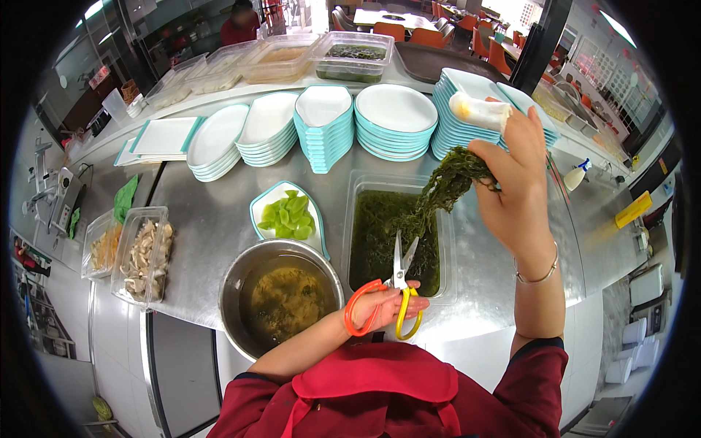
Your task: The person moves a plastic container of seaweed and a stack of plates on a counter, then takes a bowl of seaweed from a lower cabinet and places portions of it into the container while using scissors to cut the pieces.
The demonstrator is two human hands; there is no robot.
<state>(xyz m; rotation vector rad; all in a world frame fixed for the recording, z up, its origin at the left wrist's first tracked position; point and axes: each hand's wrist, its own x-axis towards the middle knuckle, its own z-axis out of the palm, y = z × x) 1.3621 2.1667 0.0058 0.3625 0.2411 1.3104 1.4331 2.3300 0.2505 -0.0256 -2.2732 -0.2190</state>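
My left hand [386, 307] holds a pair of scissors [401, 276] with one red-orange handle and one yellow handle. Their blades are spread and point away from me, over a clear plastic tub [452, 257] of dark green seaweed in liquid. Raised above the tub's right side, my right hand [512, 180] pinches a clump of seaweed [452, 178] that trails down towards the tub. A white bandage or finger cover [477, 111] wraps one finger of that hand. Left of the tub stands a steel bowl [227, 298] of cloudy liquid with brownish and green bits.
A leaf-shaped plate [323, 241] holds green slices. Clear boxes of mushrooms [145, 263] and other food sit at the left. Stacks of turquoise-rimmed plates [395, 123] line the counter's back, below a shelf with lidded tubs [355, 55]. A person [241, 24] is beyond.
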